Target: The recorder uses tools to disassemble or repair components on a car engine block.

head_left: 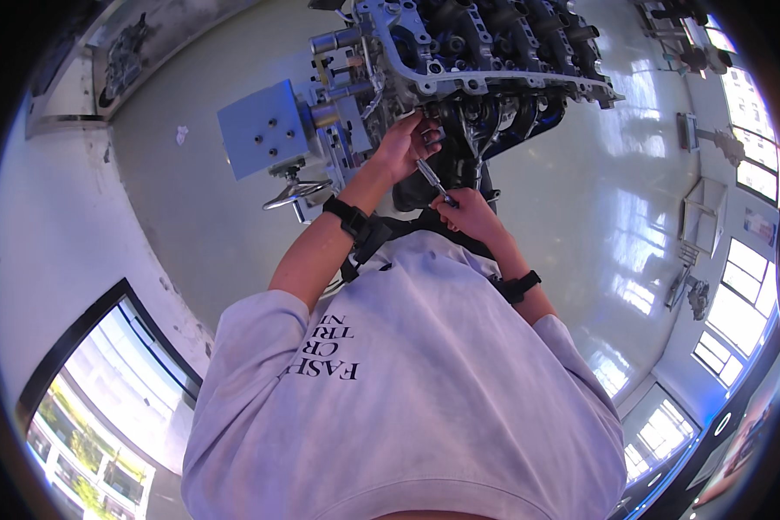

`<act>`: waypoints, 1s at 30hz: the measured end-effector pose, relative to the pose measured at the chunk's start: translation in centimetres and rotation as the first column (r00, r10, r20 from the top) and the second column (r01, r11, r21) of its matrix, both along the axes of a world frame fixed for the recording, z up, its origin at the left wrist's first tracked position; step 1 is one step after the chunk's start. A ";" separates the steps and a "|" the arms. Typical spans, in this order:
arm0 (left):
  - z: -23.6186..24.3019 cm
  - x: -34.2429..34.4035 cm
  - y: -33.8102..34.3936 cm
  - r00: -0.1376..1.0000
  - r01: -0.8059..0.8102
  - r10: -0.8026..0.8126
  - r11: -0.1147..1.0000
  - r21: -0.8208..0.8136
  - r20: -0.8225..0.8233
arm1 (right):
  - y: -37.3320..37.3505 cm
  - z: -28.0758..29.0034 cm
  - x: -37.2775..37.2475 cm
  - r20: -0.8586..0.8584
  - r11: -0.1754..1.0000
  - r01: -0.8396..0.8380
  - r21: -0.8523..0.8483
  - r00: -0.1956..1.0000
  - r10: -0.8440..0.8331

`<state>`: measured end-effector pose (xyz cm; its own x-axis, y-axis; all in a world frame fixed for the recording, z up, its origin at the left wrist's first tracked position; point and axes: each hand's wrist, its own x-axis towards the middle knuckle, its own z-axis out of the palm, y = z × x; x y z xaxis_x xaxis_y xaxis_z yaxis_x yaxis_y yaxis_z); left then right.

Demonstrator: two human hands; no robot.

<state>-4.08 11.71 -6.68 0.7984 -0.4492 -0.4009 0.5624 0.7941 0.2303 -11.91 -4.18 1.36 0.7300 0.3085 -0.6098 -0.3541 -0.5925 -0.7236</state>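
A car engine (pixel 494 82) with its top uncovered fills the upper middle of the view. Just below its front edge, my left hand (pixel 405 149) is raised with the fingers curled in against the engine's lower side. What those fingers hold is hidden. My right hand (pixel 471 215) is closed round the dark handle end of a silver ratchet wrench (pixel 431 176). The tool slants up and left from the right hand, and its far end reaches the left hand's fingers. Curved dark manifold pipes (pixel 529 121) stand to the right of both hands.
Left of the engine is a grey-blue box (pixel 264 130) on the stand, with a metal handwheel (pixel 296 192) below it near my left forearm. A white scrap (pixel 181 135) lies on the floor. Another engine part (pixel 126 61) sits at the far left; more stands line the right wall.
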 end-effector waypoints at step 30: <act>-0.1 -7.4 22.1 0.937 -0.349 -0.146 -0.436 0.829 0.318 | 4.4 1.1 2.5 0.128 0.921 -0.367 -0.128 0.915 0.382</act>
<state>-11.44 33.78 -6.80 0.8978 0.4354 0.0654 0.2537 -0.6329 0.7315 -9.44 0.18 2.42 0.6565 0.5203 -0.5461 0.0142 -0.7324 -0.6807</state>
